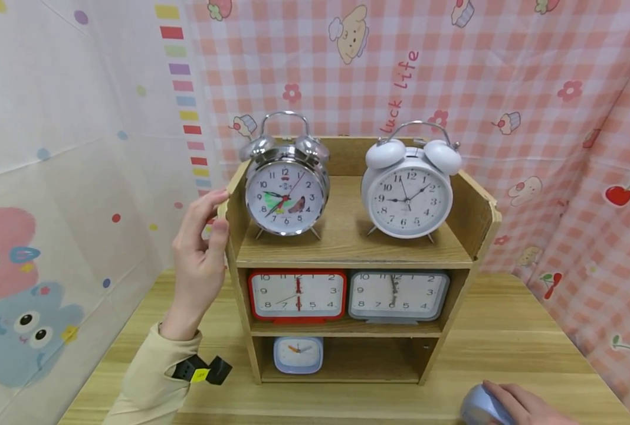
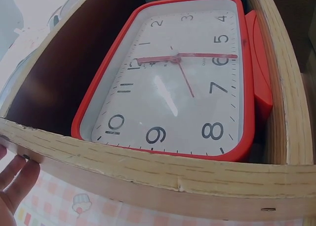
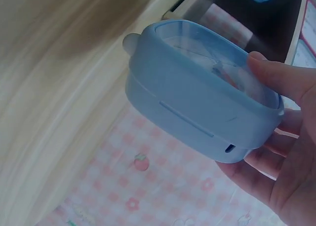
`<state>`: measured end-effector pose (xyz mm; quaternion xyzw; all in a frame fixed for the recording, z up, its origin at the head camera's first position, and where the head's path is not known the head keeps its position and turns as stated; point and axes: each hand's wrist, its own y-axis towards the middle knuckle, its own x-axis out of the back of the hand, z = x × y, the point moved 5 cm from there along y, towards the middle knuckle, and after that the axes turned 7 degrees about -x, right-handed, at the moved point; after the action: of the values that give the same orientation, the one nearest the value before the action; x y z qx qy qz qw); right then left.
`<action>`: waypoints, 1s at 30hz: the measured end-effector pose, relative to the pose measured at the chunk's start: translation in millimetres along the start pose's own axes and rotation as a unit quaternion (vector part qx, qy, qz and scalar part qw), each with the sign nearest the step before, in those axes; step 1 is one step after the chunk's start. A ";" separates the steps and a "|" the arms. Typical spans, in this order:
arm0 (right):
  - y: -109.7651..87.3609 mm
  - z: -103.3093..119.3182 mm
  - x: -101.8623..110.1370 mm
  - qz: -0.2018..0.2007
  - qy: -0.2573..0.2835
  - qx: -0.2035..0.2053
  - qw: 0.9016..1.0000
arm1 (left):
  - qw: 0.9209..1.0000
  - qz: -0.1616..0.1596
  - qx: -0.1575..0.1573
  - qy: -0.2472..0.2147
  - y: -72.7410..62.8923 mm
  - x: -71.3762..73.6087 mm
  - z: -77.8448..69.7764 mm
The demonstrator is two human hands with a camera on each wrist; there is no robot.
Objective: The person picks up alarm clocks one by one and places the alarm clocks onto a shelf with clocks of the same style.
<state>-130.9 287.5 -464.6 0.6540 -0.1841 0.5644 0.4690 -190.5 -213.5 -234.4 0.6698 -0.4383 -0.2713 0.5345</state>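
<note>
In the head view, my left hand (image 1: pixel 200 254) touches the left side panel of a small wooden shelf (image 1: pixel 357 262) with its fingertips. The left wrist view shows fingers (image 2: pixel 22 179) against the panel's outer face, beside a red-framed clock (image 2: pixel 163 95). My right hand (image 3: pixel 291 152) grips a small light-blue alarm clock (image 3: pixel 192 97), its thumb at the face side and its fingers behind. In the head view this blue clock (image 1: pixel 479 406) is low at the right, apart from the shelf and partly cut off by the frame.
Silver (image 1: pixel 286 198) and white (image 1: pixel 407 200) twin-bell alarm clocks stand on the top level. Below sit the red clock (image 1: pixel 297 295) and a grey one (image 1: pixel 399 296). A small blue clock (image 1: pixel 298 355) is at the bottom left. Patterned cloth (image 1: pixel 506 65) hangs behind the wooden table (image 1: pixel 506 330).
</note>
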 end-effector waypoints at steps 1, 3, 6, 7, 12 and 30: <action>3.0 6.9 2.0 -0.011 -0.011 -0.015 1.000 | 1.000 0.000 0.000 0.000 0.0 0.1 0.0; 7.9 19.7 5.6 -0.032 -0.034 -0.049 0.998 | 1.000 0.000 0.000 -0.001 0.0 0.3 0.1; 14.5 35.4 10.3 -0.064 -0.059 -0.076 0.993 | 1.000 0.000 -0.002 -0.001 0.2 0.5 0.0; 16.3 39.9 11.9 -0.075 -0.067 -0.078 0.992 | 1.000 0.000 -0.002 -0.001 0.4 0.4 0.0; 25.3 55.1 19.4 -0.118 -0.084 -0.038 0.989 | 1.000 0.002 -0.005 0.001 1.4 -0.3 -0.1; 55.5 95.0 16.6 -0.177 -0.077 0.071 0.979 | 1.000 0.003 -0.004 0.009 0.4 0.3 0.0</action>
<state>-115.0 186.9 -419.6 0.7492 -0.0607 0.4319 0.4985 -190.5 -213.8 -234.0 0.6687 -0.4348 -0.2654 0.5416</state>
